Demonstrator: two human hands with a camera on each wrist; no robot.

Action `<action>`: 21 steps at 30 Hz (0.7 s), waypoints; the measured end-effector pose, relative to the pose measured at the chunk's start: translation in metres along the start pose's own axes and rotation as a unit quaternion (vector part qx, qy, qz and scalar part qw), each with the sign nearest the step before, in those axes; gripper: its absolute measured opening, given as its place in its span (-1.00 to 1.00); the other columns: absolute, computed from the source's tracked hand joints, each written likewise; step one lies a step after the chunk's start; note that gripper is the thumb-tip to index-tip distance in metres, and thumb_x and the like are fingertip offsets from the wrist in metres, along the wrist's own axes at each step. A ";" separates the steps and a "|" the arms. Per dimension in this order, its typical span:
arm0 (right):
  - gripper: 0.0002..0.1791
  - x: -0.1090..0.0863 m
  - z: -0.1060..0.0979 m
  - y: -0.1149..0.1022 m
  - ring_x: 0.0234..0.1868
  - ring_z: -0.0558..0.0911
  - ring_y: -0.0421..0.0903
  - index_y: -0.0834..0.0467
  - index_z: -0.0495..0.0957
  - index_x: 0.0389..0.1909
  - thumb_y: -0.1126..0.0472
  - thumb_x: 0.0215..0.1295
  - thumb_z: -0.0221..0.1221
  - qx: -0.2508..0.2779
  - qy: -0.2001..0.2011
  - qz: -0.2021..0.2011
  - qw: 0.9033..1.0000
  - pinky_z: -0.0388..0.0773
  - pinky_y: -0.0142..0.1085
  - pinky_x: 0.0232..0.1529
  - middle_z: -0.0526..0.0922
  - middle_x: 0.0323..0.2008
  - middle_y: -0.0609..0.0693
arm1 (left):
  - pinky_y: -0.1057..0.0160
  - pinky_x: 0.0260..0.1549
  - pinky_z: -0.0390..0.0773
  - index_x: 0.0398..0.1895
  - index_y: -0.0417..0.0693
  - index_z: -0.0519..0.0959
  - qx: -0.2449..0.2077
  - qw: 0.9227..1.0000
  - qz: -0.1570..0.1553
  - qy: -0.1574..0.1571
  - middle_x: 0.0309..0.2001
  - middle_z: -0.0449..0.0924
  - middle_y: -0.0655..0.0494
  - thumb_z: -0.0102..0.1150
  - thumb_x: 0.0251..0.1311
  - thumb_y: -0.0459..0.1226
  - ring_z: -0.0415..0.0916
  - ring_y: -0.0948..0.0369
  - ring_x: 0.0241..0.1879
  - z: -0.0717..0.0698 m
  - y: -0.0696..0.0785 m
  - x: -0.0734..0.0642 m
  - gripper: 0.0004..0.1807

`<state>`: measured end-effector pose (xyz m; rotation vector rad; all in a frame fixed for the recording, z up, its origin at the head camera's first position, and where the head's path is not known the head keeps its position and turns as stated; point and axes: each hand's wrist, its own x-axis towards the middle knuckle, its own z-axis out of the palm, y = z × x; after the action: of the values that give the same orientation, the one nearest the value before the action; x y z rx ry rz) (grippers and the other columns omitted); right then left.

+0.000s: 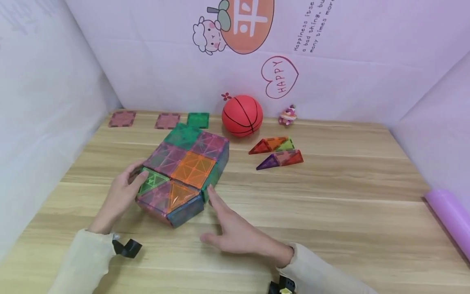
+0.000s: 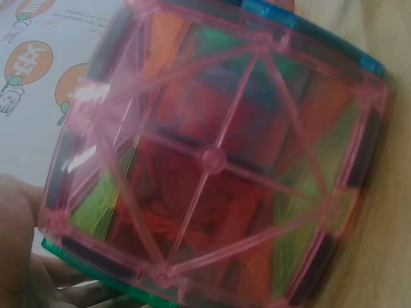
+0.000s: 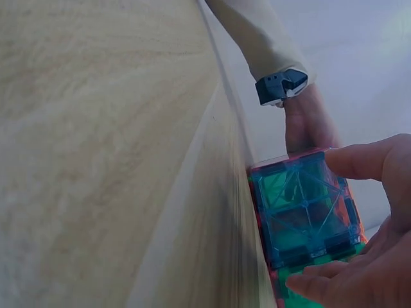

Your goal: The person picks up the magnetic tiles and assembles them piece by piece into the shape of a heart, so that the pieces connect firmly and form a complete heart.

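Observation:
A low box-like structure of translucent magnetic tiles lies on the table, with green, purple, orange and pink pieces on top. My left hand grips its left side, thumb at the light green triangle and fingers round the edge. In the left wrist view a pink square tile of its wall fills the frame, the fingers partly hidden behind. My right hand reaches to the right side with fingers extended, the forefinger right at the wall. A blue square tile of that wall lies between thumb and fingers in the right wrist view.
Two loose pink square tiles and a green one lie along the back edge. A red ball and a small figurine stand near the wall. Triangle tiles form two rows right of the structure. A purple roll lies far right.

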<state>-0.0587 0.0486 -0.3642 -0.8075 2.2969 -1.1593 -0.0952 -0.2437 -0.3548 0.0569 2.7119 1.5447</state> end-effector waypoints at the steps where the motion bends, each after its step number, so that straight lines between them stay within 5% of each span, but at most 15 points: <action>1: 0.11 0.000 0.000 -0.001 0.50 -0.16 -0.18 -0.01 -0.48 0.49 0.10 0.26 0.21 0.000 -0.002 -0.001 1.000 -0.04 -0.10 0.46 -0.42 0.50 -0.13 | -0.03 0.27 0.27 0.44 -0.27 0.06 0.005 1.000 0.001 0.001 0.37 0.12 -0.39 -0.17 0.45 -0.11 0.15 -0.26 0.33 -0.001 0.000 -0.001 -0.37; 6: 0.11 0.005 0.001 -0.006 0.50 -0.21 -0.20 0.00 -0.49 0.49 0.16 0.24 0.19 -0.013 -0.013 -0.017 1.000 -0.05 -0.13 0.46 -0.43 0.50 -0.12 | -0.19 0.20 0.24 0.43 -0.28 0.10 0.032 0.999 0.005 0.014 0.34 0.14 -0.46 -0.11 0.42 -0.09 0.18 -0.33 0.30 -0.011 -0.003 0.001 -0.35; 10: 0.10 0.012 0.003 -0.008 0.51 -0.22 -0.18 0.00 -0.51 0.48 0.18 0.24 0.18 -0.013 -0.030 -0.027 0.999 -0.06 -0.13 0.46 -0.43 0.50 -0.10 | 0.12 0.18 0.38 0.40 -0.32 0.14 0.047 0.998 0.003 0.030 0.31 0.18 -0.47 -0.10 0.42 -0.12 0.23 -0.32 0.27 -0.018 -0.007 0.004 -0.38; 13: 0.11 0.013 0.005 -0.007 0.51 -0.23 -0.17 -0.01 -0.52 0.48 0.18 0.24 0.17 -0.010 -0.037 -0.029 0.999 -0.07 -0.12 0.46 -0.45 0.50 -0.10 | 0.14 0.16 0.39 0.39 -0.32 0.16 0.047 0.998 0.001 0.030 0.31 0.19 -0.46 -0.09 0.42 -0.12 0.24 -0.32 0.26 -0.019 -0.010 0.005 -0.38; 17: 0.10 0.013 0.005 -0.007 0.51 -0.22 -0.19 -0.03 -0.50 0.48 0.19 0.24 0.17 -0.005 -0.038 -0.027 0.999 -0.08 -0.13 0.47 -0.43 0.51 -0.13 | -0.13 0.16 0.28 0.39 -0.36 0.14 0.045 0.999 -0.004 0.016 0.31 0.19 -0.47 -0.09 0.42 -0.10 0.22 -0.33 0.27 -0.022 -0.012 0.004 -0.36; 21: 0.10 0.011 0.004 -0.007 0.51 -0.22 -0.19 -0.02 -0.50 0.49 0.18 0.25 0.17 -0.002 -0.042 -0.021 0.999 -0.08 -0.12 0.47 -0.42 0.50 -0.13 | 0.28 0.10 0.47 0.36 -0.39 0.18 0.044 0.999 -0.004 0.002 0.27 0.25 -0.47 -0.03 0.39 -0.10 0.27 -0.32 0.24 -0.026 -0.014 0.002 -0.35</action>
<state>-0.0623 0.0354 -0.3615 -0.8923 2.2249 -1.1160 -0.0986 -0.2727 -0.3535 0.0445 2.7798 1.4235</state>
